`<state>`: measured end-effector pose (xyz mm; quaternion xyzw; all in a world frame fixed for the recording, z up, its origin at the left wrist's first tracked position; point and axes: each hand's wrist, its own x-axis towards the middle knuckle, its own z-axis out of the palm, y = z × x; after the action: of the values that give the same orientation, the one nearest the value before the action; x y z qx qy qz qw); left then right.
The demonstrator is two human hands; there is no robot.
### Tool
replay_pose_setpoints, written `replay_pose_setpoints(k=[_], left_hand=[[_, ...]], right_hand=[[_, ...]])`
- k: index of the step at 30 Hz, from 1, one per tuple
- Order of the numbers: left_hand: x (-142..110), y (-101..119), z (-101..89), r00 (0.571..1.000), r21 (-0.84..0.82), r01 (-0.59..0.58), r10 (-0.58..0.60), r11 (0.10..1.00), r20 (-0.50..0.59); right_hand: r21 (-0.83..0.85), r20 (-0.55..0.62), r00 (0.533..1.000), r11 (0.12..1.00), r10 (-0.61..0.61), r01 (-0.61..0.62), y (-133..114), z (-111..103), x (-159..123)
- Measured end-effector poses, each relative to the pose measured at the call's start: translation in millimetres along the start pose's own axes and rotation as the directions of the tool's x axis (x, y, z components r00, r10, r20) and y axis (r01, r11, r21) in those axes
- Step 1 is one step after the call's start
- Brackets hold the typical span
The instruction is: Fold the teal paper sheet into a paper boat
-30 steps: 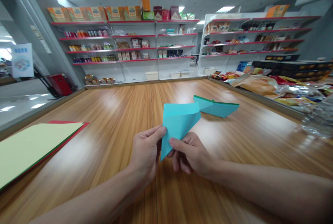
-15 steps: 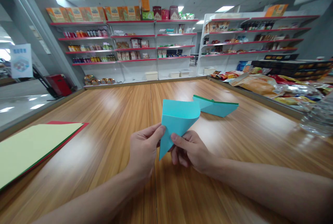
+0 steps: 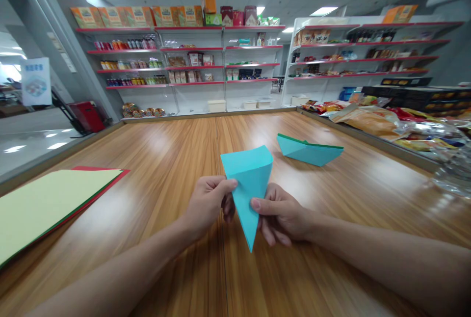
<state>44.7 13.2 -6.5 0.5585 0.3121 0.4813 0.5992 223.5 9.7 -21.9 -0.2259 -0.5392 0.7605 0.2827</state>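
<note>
A light blue folded paper [image 3: 249, 179] is held up above the table, its long point aimed down toward me and its wide end curving at the top. My left hand [image 3: 209, 201] pinches its left edge, thumb in front and fingers behind. On the right edge, lower down, my right hand [image 3: 281, 214] grips it with the thumb pressed on the front face. Beyond my right hand, a folded paper boat [image 3: 309, 152], light blue with a green upper edge, lies on the table. Fingers behind the paper are partly hidden.
At the left lies a stack of coloured paper sheets [image 3: 55, 194], pale yellow over green and red. Snack packets [image 3: 371, 120] pile beyond the right edge of the wooden table [image 3: 165, 160]. A clear plastic item [image 3: 454, 174] sits far right. Stocked shelves [image 3: 191, 66] stand behind.
The blue paper has turned so its point swings right and down, and its top is narrower. Both hands still hold it and have shifted slightly. The view has moved a little.
</note>
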Motion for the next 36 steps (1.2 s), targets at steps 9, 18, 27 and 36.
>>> replay_pose_setpoints(k=[9, 18, 27, 36], left_hand=[[-17, -6, 19.7, 0.999, 0.223, -0.003, 0.012, 0.975, -0.039], [-15, -8, 22.9, 0.996, 0.107, 0.016, -0.007, 0.994, -0.084], [-15, -7, 22.3, 0.992, 0.128, -0.006, 0.022, 0.992, -0.123], [-16, 0, 24.4, 0.996, 0.103, 0.010, 0.000, 0.995, -0.093]], right_hand=[[-0.244, -0.096, 0.992, 0.968, -0.082, 0.057, 1, 5, -2], [-0.319, -0.212, 0.970, 0.946, -0.121, 0.049, 2, 8, 4], [-0.273, -0.269, 0.945, 0.955, -0.188, 0.113, 3, 10, 3], [-0.211, -0.347, 0.908, 0.963, -0.235, 0.168, 5, 4, 6]])
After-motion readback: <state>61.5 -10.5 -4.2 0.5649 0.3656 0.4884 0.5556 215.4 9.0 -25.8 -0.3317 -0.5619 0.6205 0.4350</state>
